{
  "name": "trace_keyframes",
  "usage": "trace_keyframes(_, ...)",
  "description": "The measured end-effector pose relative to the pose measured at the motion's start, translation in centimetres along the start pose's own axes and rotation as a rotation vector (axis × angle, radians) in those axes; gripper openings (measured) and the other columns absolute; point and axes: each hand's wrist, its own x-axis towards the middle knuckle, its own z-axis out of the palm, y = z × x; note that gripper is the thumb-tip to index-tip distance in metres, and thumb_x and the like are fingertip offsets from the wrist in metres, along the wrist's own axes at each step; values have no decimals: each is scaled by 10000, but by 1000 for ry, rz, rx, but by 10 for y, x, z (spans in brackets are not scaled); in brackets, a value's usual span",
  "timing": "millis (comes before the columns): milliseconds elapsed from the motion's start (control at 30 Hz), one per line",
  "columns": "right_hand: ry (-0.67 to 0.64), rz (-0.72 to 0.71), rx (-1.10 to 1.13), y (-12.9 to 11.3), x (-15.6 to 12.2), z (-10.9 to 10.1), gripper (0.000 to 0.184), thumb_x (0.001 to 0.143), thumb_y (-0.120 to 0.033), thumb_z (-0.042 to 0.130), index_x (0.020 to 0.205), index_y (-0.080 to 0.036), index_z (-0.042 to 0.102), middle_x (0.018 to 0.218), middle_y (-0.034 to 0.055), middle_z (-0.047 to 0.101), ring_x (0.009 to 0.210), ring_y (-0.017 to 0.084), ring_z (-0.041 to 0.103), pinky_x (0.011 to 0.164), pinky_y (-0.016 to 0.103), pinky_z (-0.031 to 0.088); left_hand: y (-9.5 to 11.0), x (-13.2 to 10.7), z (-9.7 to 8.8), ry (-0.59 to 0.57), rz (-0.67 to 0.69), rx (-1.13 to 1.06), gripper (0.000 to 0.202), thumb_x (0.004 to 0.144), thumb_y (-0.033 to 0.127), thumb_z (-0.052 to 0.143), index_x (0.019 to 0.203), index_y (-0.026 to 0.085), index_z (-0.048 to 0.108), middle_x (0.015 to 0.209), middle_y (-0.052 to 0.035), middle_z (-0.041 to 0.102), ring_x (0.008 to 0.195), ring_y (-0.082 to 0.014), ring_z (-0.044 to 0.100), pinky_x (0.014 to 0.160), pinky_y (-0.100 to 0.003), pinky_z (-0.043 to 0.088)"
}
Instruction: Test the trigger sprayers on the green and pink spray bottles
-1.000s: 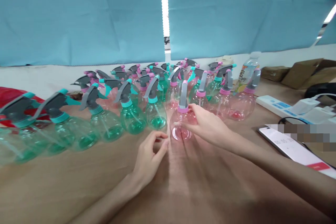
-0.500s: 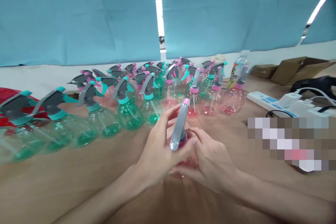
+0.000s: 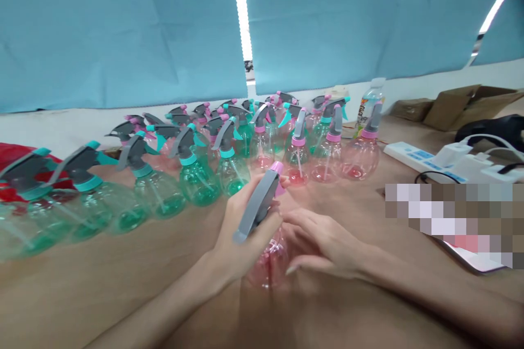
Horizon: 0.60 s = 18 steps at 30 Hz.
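In the middle of the head view, a pink spray bottle [image 3: 268,267] with a grey sprayer head and pink nozzle stands on the table. My left hand [image 3: 241,223] is closed around its neck, just below the sprayer head; some of its fingers are hidden behind the bottle. To the right of the bottle is my right hand [image 3: 327,240], its thumb and fingers apart in a curved shape. Its fingertips come close to the bottle, and whether they touch it I cannot tell. Beyond my hands stand several more spray bottles, green ones [image 3: 200,182] to the left and pink ones [image 3: 298,166] further right.
A clear drink bottle [image 3: 370,101] stands behind the pink sprayers. On the right are a white power strip [image 3: 413,158] with plugs and cables, an open cardboard box [image 3: 462,112] and a pixelated area. Something red [image 3: 20,161] lies at far left.
The sprayer head has turned, its grey lever swinging toward the left. My right hand has opened and drawn back from the bottle. My left hand keeps its hold.
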Motion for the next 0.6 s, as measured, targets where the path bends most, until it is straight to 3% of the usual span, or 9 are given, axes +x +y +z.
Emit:
trace_keyframes(133, -93, 61, -115, 15, -5, -7, 596, 895, -604, 536, 1256, -131, 552, 1297, 186, 601, 1202, 299, 563, 971, 454, 487, 0, 2, -3, -6, -16, 27, 161, 742, 164, 483, 892, 218, 499, 811, 24, 506, 709, -133, 541, 715, -275, 489)
trace_keyframes(233, -148, 115, -216, 22, -7, -10, 517, 946, -536, 497, 1261, -134, 575, 1346, 180, 576, 1275, 297, 506, 1018, 468, 454, 1, 5, -4, -27, -20, 24, 229, 727, 162, 463, 942, 226, 507, 841, 15, 544, 714, -142, 560, 719, -285, 493)
trace_keyframes(400, -211, 241, -309, 26, -10, -12, 522, 974, -491, 459, 1294, -97, 578, 1417, 212, 509, 1314, 319, 470, 1028, 489, 449, 3, 9, -1, 14, -61, 79, 104, 703, 206, 485, 740, 242, 394, 632, 57, 355, 543, -133, 408, 545, -270, 410)
trace_keyframes(600, -257, 375, -282, 26, -13, -9, 620, 972, -571, 399, 1409, -140, 487, 1501, 155, 415, 1390, 311, 363, 1104, 519, 358, 1, 17, 0, -24, -96, 33, 113, 682, 204, 505, 726, 242, 407, 616, 55, 359, 542, -137, 398, 541, -278, 403)
